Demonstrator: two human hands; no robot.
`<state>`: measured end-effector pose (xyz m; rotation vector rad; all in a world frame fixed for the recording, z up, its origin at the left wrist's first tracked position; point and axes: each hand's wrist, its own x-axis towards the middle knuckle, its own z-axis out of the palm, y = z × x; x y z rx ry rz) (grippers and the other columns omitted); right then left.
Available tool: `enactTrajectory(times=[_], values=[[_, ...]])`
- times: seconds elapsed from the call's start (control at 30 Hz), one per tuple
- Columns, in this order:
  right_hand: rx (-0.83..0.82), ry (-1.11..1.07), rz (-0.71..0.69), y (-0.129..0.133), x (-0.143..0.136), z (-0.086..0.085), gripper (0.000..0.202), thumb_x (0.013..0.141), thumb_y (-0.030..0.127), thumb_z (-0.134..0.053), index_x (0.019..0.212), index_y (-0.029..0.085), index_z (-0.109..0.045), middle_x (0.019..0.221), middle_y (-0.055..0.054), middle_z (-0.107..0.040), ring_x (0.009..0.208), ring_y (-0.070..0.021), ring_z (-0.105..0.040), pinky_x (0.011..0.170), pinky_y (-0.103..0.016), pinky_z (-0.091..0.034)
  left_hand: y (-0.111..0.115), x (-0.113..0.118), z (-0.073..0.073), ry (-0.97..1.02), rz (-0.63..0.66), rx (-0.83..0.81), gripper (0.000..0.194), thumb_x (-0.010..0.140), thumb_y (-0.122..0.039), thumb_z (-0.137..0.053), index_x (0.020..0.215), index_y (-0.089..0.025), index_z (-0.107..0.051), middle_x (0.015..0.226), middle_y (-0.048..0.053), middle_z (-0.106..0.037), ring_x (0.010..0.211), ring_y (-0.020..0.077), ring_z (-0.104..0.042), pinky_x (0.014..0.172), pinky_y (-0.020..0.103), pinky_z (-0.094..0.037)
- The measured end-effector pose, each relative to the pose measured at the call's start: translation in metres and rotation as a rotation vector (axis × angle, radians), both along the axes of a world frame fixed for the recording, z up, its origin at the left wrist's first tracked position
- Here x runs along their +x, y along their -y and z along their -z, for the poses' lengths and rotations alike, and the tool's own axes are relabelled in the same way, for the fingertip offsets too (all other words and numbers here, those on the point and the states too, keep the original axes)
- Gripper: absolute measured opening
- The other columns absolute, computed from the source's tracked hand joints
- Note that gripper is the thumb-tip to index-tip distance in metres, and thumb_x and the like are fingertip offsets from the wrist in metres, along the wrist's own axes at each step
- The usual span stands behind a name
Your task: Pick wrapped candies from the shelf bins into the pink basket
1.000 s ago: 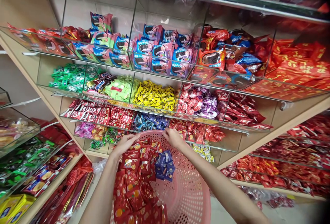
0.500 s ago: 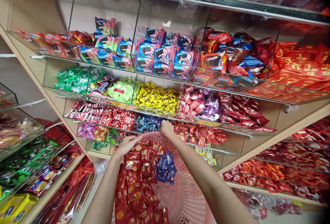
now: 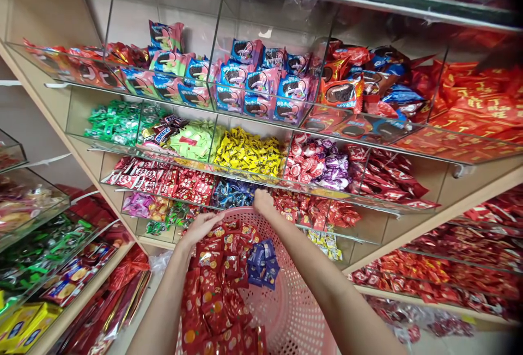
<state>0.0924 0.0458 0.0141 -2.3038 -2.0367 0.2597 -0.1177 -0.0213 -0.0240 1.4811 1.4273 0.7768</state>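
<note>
1. Wooden shelving [image 3: 44, 12] carries clear bins, one filled with yellow-wrapped sweets [image 3: 247, 153].
2. Below stands a pink perforated basket [image 3: 304, 308], red packets [image 3: 216, 306] heaped left, dark-blue packets [image 3: 262, 264] beside them.
3. The left hand [image 3: 203, 228] rests on its far-left rim, grip loosely open.
4. The right hand [image 3: 263, 202] is at the blue-sweets bin [image 3: 235, 193], grip curled; contents can't be told.

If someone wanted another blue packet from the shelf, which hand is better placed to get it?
Probably the right: the right hand is right beside the shelf's blue packets, while the left hand is lower, at the rim of the pink basket.
</note>
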Motion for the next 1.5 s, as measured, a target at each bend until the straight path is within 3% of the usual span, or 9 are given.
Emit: enactTrajectory(times=[0.17,0.33,0.5,0.73,0.83,1.0,1.17,1.3,1.5], values=[[0.055,0.025,-0.036,0.012,0.000,0.004,0.029,0.082,0.011,-0.037,0.101,0.017,-0.059,0.101,-0.014,-0.060,0.096,-0.0201,-0.057,0.075,-0.029,-0.043,0.000,0.001,0.004,0.026,-0.020,0.014,0.049,0.059,-0.061,-0.053,0.068,-0.015,-0.066,0.060,0.001,-0.059,0.059,0.0147,-0.049,0.056,0.023,-0.031],[0.076,0.027,-0.087,0.016,0.003,0.002,0.026,0.080,0.010,-0.039,0.094,0.016,-0.061,0.095,-0.011,-0.062,0.090,-0.0199,-0.059,0.071,-0.027,-0.042,0.000,0.002,0.004,0.023,-0.016,0.014,0.049,0.059,-0.061,-0.053,0.069,-0.014,-0.065,0.062,0.000,-0.059,0.060,0.0145,-0.049,0.057,0.023,-0.031],[0.178,0.005,-0.164,0.026,0.013,-0.007,0.025,0.083,0.018,-0.037,0.102,0.019,-0.052,0.104,-0.009,-0.057,0.086,-0.0176,-0.058,0.068,-0.026,-0.039,0.001,-0.001,0.000,-0.003,0.059,0.001,0.049,0.065,-0.061,-0.048,0.069,-0.014,-0.061,0.067,0.001,-0.058,0.063,0.0147,-0.050,0.058,0.022,-0.032],[0.485,-0.399,-0.304,0.055,0.041,-0.013,0.011,0.081,0.023,-0.037,0.077,0.019,-0.047,0.081,-0.002,-0.055,0.064,-0.0108,-0.052,0.060,-0.021,-0.036,0.002,0.002,0.002,0.057,-0.009,-0.011,0.052,0.059,-0.063,-0.052,0.070,-0.013,-0.063,0.066,0.002,-0.059,0.064,0.0167,-0.051,0.058,0.023,-0.034],[0.405,-0.712,-0.328,0.069,0.051,-0.011,0.009,0.079,0.026,-0.040,0.075,0.019,-0.043,0.066,0.002,-0.054,0.049,-0.0080,-0.049,0.050,-0.019,-0.036,0.001,0.002,0.003,0.065,-0.024,0.010,0.051,0.058,-0.062,-0.053,0.071,-0.014,-0.065,0.066,0.003,-0.061,0.065,0.0172,-0.051,0.059,0.023,-0.034],[0.004,-0.995,-0.361,0.080,0.072,0.001,0.007,0.071,0.023,-0.047,0.070,0.019,-0.041,0.049,0.008,-0.047,0.038,-0.0077,-0.049,0.038,-0.016,-0.032,-0.001,0.000,0.003,-0.032,0.019,0.013,0.051,0.063,-0.062,-0.050,0.071,-0.015,-0.066,0.069,0.002,-0.062,0.066,0.0171,-0.051,0.062,0.023,-0.033],[-0.232,-0.831,-0.358,0.077,0.082,0.023,0.007,0.067,0.015,-0.046,0.064,0.018,-0.040,0.046,0.009,-0.045,0.035,-0.0064,-0.047,0.035,-0.015,-0.029,-0.001,-0.001,0.001,-0.082,0.040,0.008,0.051,0.067,-0.063,-0.045,0.072,-0.016,-0.065,0.074,0.002,-0.063,0.069,0.0169,-0.052,0.066,0.024,-0.032],[-0.201,-0.531,-0.389,0.072,0.073,0.038,0.007,0.066,0.012,-0.047,0.064,0.017,-0.043,0.049,0.008,-0.046,0.039,-0.0050,-0.045,0.040,-0.015,-0.031,0.000,-0.001,0.000,-0.060,0.044,0.024,0.052,0.066,-0.062,-0.046,0.073,-0.015,-0.066,0.075,0.003,-0.065,0.069,0.0169,-0.052,0.066,0.024,-0.032],[-0.081,-0.366,-0.432,0.065,0.062,0.043,0.011,0.064,0.006,-0.047,0.058,0.015,-0.046,0.059,0.003,-0.053,0.057,-0.0072,-0.046,0.053,-0.017,-0.030,0.000,-0.001,0.003,-0.036,0.041,0.003,0.051,0.066,-0.062,-0.046,0.075,-0.015,-0.066,0.074,0.003,-0.064,0.068,0.0165,-0.052,0.064,0.023,-0.032]])
